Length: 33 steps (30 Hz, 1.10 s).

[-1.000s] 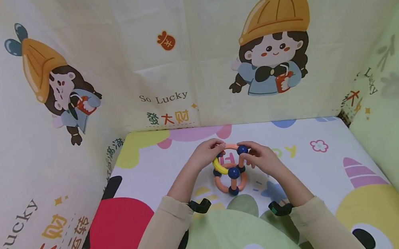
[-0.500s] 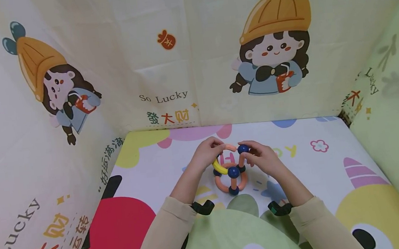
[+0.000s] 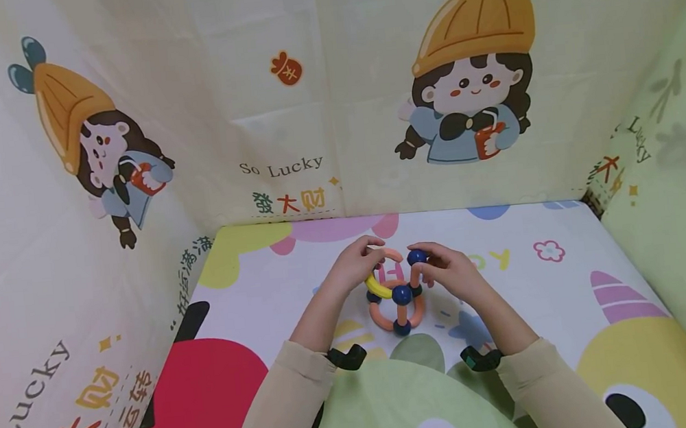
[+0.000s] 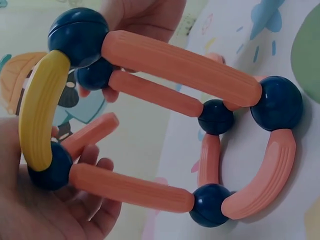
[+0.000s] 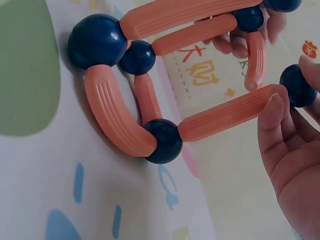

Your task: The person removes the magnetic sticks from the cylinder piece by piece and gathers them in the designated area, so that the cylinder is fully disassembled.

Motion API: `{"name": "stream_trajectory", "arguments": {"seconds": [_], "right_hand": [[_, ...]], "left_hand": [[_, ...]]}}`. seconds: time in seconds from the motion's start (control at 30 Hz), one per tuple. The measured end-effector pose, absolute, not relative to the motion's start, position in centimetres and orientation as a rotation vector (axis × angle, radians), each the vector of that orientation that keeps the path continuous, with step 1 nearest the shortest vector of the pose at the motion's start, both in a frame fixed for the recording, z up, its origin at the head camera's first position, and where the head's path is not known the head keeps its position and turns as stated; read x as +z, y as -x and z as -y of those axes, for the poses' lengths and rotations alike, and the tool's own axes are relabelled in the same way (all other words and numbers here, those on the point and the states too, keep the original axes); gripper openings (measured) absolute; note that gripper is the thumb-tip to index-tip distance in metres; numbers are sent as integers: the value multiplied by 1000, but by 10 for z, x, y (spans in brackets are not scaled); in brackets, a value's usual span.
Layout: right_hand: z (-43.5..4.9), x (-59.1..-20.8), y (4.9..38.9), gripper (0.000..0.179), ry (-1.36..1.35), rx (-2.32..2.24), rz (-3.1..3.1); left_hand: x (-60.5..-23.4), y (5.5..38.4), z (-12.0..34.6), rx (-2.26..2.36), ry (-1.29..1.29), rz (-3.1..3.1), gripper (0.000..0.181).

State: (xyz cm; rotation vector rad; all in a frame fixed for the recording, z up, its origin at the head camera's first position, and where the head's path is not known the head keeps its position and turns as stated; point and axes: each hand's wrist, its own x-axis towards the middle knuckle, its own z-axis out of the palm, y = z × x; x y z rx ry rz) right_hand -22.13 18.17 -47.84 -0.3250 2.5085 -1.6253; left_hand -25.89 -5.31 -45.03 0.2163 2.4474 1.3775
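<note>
Orange-and-blue toy frame (image 3: 402, 296) upright on table (image 3: 505, 226), with posts (image 4: 180, 65) vertical along long axis and curved stick (image 5: 256, 65) pointing rightward, free-ended. Gripped by left hand (image 3: 356, 262) at corner ball (image 4: 50, 172); pinched by right hand (image 3: 451, 274) near right post's (image 5: 230, 112) top.

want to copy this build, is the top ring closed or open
Open: its curved pink rod ends in mid-air, with a visible gap before the blue ball in the right hand.
</note>
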Motion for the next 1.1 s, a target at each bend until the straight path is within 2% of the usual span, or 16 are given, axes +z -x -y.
{"name": "stream_trajectory", "arguments": {"seconds": [0.2,0.4,0.67,0.77,0.9,1.1], "right_hand": [[-180,-479,222,46,311,-1661,-2450],[-178,-475,220,44,312,-1681,-2429],[-179,-478,224,42,354,-1798,-2356],[-182,-477,226,46,347,-1854,-2313],[-191,-476,228,48,273,-1847,-2370],[-213,-478,233,51,107,-1693,-2519]], "left_hand": [[-458,253,67,1443,-229,-2400,46],[-474,243,78,1587,-253,-2363,40],[-495,237,84,1955,-283,-2117,49],[-504,235,84,2030,-304,-2036,46],[-517,233,85,1946,-311,-2127,41],[-531,228,85,1753,-309,-2219,46]]}}
